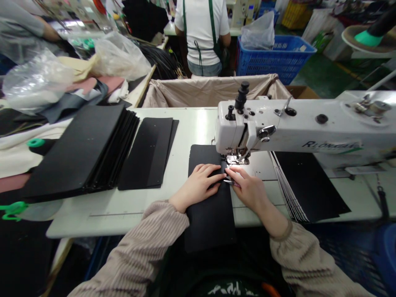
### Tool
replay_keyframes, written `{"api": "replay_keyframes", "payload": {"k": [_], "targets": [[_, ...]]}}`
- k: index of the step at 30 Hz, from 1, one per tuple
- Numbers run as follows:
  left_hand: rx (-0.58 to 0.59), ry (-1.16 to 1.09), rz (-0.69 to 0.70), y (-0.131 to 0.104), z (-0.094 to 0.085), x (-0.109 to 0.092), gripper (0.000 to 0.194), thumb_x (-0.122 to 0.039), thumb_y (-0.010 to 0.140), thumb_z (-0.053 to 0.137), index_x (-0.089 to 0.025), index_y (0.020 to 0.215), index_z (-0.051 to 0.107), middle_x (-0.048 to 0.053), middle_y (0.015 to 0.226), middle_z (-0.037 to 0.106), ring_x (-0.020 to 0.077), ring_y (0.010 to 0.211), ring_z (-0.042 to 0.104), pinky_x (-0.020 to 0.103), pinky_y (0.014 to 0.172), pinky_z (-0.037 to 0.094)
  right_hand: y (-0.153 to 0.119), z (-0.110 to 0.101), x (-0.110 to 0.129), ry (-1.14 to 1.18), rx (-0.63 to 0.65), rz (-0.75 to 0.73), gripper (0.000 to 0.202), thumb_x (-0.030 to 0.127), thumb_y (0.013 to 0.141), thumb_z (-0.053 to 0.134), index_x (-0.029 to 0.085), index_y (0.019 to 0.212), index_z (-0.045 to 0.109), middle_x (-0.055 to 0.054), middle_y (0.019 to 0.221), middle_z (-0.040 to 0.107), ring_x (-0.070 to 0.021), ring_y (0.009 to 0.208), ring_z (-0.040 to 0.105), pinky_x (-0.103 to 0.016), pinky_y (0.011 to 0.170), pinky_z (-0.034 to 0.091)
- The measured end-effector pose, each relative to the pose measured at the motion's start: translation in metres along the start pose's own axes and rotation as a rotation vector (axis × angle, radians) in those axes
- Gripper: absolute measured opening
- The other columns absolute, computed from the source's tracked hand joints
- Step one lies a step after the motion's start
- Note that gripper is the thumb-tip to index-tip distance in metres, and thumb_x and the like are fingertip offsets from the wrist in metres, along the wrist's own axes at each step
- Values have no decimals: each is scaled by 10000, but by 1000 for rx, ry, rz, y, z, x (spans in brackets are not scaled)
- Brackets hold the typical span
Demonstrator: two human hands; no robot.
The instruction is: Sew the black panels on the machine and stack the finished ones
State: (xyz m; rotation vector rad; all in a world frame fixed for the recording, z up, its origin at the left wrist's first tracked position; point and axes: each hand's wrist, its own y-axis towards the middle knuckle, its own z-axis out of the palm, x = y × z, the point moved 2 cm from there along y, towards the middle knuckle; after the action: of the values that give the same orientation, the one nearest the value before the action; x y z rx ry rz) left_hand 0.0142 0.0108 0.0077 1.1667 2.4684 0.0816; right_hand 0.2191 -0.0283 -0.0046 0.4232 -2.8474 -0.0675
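A black flat panel (pixel 210 222), which looks like leather or stiff fabric, lies lengthwise before me, its far end beside the presser foot (pixel 236 159) of a white sewing machine (pixel 297 123). My left hand (pixel 202 183) rests on the panel with its fingers stretched out towards the right. At the panel's right edge, just in front of the presser foot, my right hand (pixel 249 189) is closed on a small metal tool that looks like thread snips (pixel 229 181). The fingertips of both hands nearly meet. The snips' handle is mostly hidden under the right fingers.
A tall stack of black panels (pixel 83 144) and a lower pile (pixel 148 152) lie to the left. More black pieces with pale edges (pixel 309 185) sit under the machine arm. Beyond the table are a cloth-lined bin (pixel 185 93), a blue crate (pixel 266 60) and a person in an apron (pixel 202 37).
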Motion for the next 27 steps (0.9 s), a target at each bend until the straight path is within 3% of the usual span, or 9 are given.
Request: {"api": "replay_keyframes", "payload": {"k": [27], "targets": [[-17,44,-32,-2,-1,6,403,-183,943,526,-304,1323,582,75,1364,539,257,1241,478,460,1041,371,0,-1,1,-9,9,-11,491,264,945,465,328,1431,479,2,1446,524,-193,1002,659,-307,767,525]]}}
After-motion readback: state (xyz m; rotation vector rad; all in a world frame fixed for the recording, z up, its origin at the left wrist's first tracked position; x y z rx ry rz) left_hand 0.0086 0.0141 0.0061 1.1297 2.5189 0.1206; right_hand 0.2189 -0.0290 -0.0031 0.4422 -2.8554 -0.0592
